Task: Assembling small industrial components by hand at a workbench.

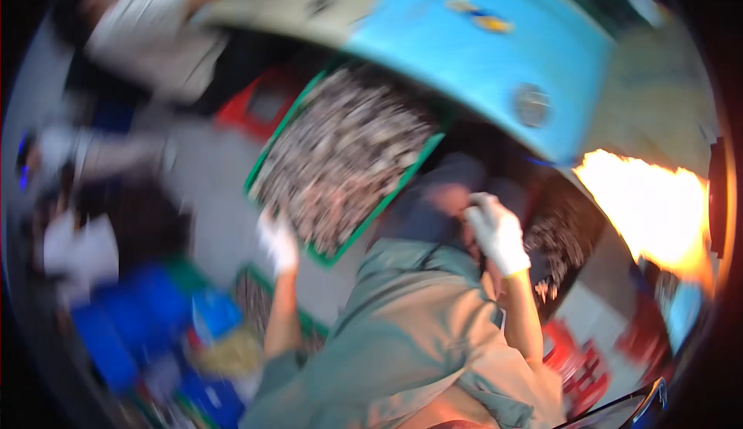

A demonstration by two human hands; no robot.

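Note:
My left hand (277, 243), in a white glove, is at the lower left rim of a green crate (251, 177); blur hides its fingers and whether they touch the rim. The crate holds a heap of small grey-brown pieces (348, 135), too smeared to name. In front of my body, above my lap, my right hand (498, 235) also wears a white glove. Its fingers are curled closed, and what they hold, if anything, I cannot make out. Dark small pieces (561, 235) lie in a pile beside that hand.
A light-blue tabletop (472, 65) carries a round metallic object (532, 105) and a small yellow-and-blue item (480, 16). Bright orange-white glare (642, 208) shows at right. Red crates (576, 367) stand lower right, blue containers (131, 321) lower left. Another person (147, 38) is at upper left.

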